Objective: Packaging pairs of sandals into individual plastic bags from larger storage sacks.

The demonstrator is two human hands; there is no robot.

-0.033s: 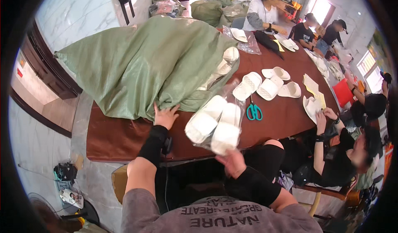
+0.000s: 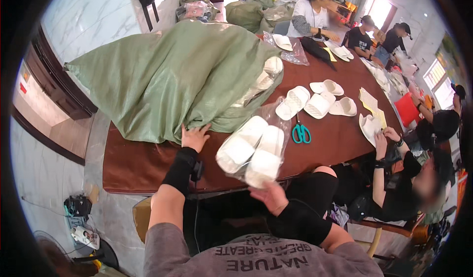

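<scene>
Head cam: I see bagged slippers (image 2: 263, 161) at R hand (image 2: 270, 196), grip unclear; L hand (image 2: 195, 137) splayed on unemptied sack (image 2: 157, 82); unbagged slippers (image 2: 319, 105) right.

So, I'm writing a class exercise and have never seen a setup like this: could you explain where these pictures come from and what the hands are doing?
There's no machine, just a person's two bare hands. A fisheye camera, the left of two worn on the head, looks down, so straight edges bend near the rim.

The left hand lies with fingers spread at the edge of a large green woven sack. The right hand is at the near end of a clear plastic bag of two white slippers; blur hides whether it grips.

The reddish-brown table also bears loose white slippers and teal-handled scissors. A co-worker's hand touches another slipper at the right.
</scene>
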